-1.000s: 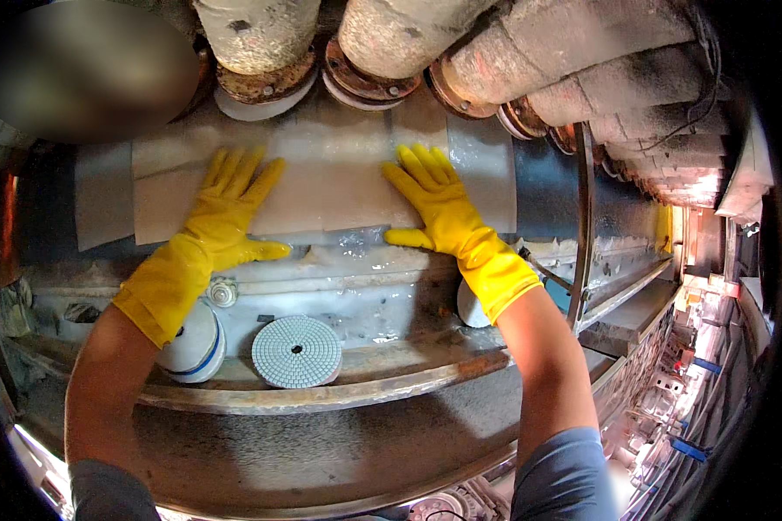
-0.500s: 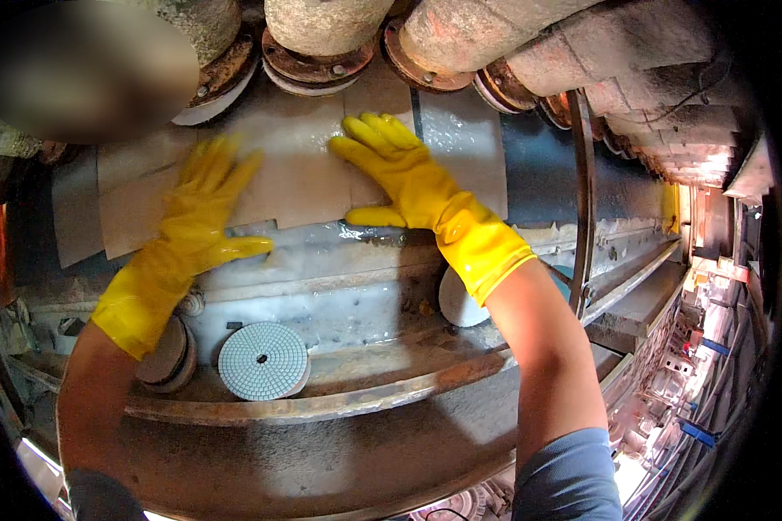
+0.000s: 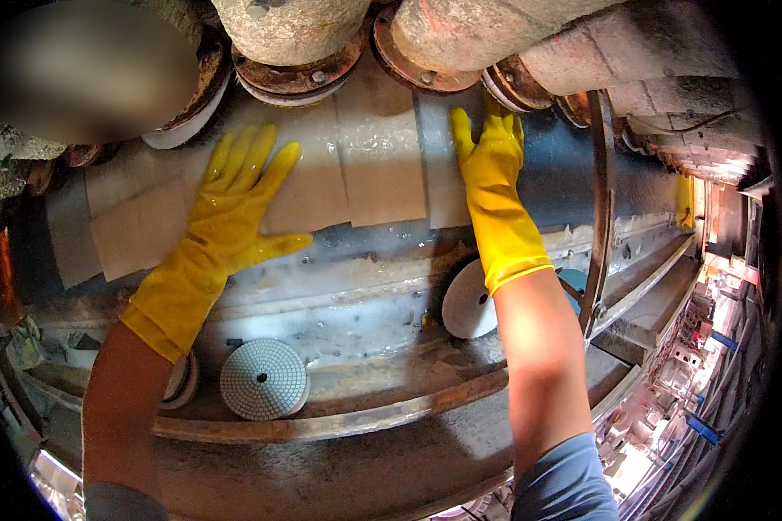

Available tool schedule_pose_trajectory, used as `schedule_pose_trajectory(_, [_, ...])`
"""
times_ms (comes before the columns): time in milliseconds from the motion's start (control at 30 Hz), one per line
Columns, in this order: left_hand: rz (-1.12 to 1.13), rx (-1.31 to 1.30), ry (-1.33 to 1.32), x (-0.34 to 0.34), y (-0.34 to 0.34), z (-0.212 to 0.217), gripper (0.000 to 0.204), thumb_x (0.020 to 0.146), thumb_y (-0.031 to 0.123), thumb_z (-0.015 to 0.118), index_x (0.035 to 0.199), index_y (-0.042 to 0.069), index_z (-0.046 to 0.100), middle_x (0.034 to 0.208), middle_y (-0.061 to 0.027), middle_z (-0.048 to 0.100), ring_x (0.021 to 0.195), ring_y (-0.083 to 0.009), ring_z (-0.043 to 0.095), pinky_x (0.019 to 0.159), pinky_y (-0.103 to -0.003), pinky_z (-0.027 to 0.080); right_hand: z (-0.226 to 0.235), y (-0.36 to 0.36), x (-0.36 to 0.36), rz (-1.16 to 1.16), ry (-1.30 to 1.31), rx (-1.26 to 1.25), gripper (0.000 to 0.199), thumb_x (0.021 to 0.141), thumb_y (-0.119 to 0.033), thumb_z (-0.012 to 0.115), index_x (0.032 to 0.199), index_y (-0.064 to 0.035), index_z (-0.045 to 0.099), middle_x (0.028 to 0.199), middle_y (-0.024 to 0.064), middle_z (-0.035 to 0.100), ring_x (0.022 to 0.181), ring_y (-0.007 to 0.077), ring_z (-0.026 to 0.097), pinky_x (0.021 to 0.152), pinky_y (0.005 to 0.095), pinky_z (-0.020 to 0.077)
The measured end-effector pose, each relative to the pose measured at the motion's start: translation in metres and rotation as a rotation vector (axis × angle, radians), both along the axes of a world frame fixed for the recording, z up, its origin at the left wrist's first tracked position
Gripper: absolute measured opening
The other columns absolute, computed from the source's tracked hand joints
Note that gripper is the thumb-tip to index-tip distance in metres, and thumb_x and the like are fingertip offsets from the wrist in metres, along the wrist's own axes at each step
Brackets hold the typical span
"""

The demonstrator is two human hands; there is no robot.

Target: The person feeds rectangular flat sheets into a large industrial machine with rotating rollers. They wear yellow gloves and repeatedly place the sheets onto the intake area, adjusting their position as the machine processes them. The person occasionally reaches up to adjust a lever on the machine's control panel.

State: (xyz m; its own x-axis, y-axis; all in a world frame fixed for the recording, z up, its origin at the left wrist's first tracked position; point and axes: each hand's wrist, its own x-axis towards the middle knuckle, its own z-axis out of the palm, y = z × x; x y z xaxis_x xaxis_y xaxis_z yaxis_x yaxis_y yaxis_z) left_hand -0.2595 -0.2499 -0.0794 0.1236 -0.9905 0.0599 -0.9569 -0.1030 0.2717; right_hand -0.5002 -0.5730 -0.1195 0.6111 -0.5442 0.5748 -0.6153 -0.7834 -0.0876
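Observation:
My left hand (image 3: 239, 200), in a yellow rubber glove, lies flat with its fingers spread on the wet brown tiles (image 3: 308, 195). My right hand (image 3: 493, 161), gloved the same way, reaches farther to the right. Its thumb is apart from its fingers, and it rests near the right edge of the grey, wet end of the tile row. The fingertips come close beneath a rusty flanged machine head (image 3: 520, 82) and are partly hidden there. No object shows within either hand. The tiles lie side by side on a dark belt (image 3: 556, 174).
Several stone-crusted machine heads (image 3: 300, 30) hang low over the tiles. Along the near ledge stand a gridded round polishing pad (image 3: 263, 379) and a white disc (image 3: 469, 304). An upright metal bar (image 3: 598, 208) stands right of my right arm. Milky water covers the trough (image 3: 339, 291).
My right hand has moved right along the tile row, from the brown tiles to its grey end. My left hand has shifted slightly right, still spread. The view has shifted a little.

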Motion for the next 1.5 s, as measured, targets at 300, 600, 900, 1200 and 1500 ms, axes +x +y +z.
schedule_pose_trajectory(300, [0.021,0.019,-0.02,-0.003,-0.002,-0.006,0.119,0.071,0.07,0.081,0.165,0.012,0.038,0.17,-0.025,0.031,0.158,-0.0475,0.024,0.132,-0.059,0.013,0.001,0.003,0.021,0.071,-0.056,-0.076,0.074,0.089,-0.052,0.076,0.143,-0.0039,0.064,0.139,0.0263,0.066,0.129,0.049,0.059,0.114,0.0572,0.0418])
schedule_pose_trajectory(600, [-0.015,0.017,0.045,-0.023,-0.017,0.007,0.118,0.072,0.066,0.084,0.166,0.011,0.037,0.17,-0.0243,0.032,0.158,-0.0464,0.027,0.131,-0.058,0.017,-0.003,0.009,0.023,0.028,-0.112,-0.039,0.073,0.087,-0.055,0.078,0.14,-0.0051,0.067,0.142,0.0219,0.066,0.132,0.0459,0.059,0.115,0.0544,0.0417])
schedule_pose_trajectory(900, [-0.009,-0.063,0.019,-0.067,-0.064,-0.008,0.104,0.082,0.061,0.078,0.165,0.012,0.039,0.167,-0.0248,0.037,0.155,-0.0474,0.032,0.13,-0.059,0.019,-0.003,0.003,0.022,0.12,-0.152,-0.077,0.07,0.082,-0.052,0.083,0.129,-0.0011,0.072,0.134,0.0239,0.07,0.124,0.0482,0.063,0.109,0.0571,0.0449])
schedule_pose_trajectory(1200, [0.003,-0.083,0.021,-0.068,-0.067,-0.006,0.099,0.086,0.059,0.075,0.163,0.008,0.039,0.165,-0.0262,0.039,0.154,-0.046,0.033,0.13,-0.059,0.02,-0.005,0.003,0.025,0.113,-0.109,-0.076,0.073,0.085,-0.052,0.081,0.135,-0.0005,0.068,0.139,0.0257,0.067,0.128,0.0492,0.06,0.11,0.0587,0.0431])
schedule_pose_trajectory(1500, [0.001,-0.059,0.015,-0.069,-0.066,-0.005,0.099,0.087,0.064,0.072,0.163,0.009,0.04,0.167,-0.0239,0.037,0.155,-0.0459,0.032,0.13,-0.059,0.019,-0.001,0.009,0.027,0.089,-0.095,-0.098,0.077,0.088,-0.054,0.075,0.143,-0.0017,0.063,0.144,0.0269,0.063,0.128,0.0552,0.057,0.111,0.0651,0.0392])
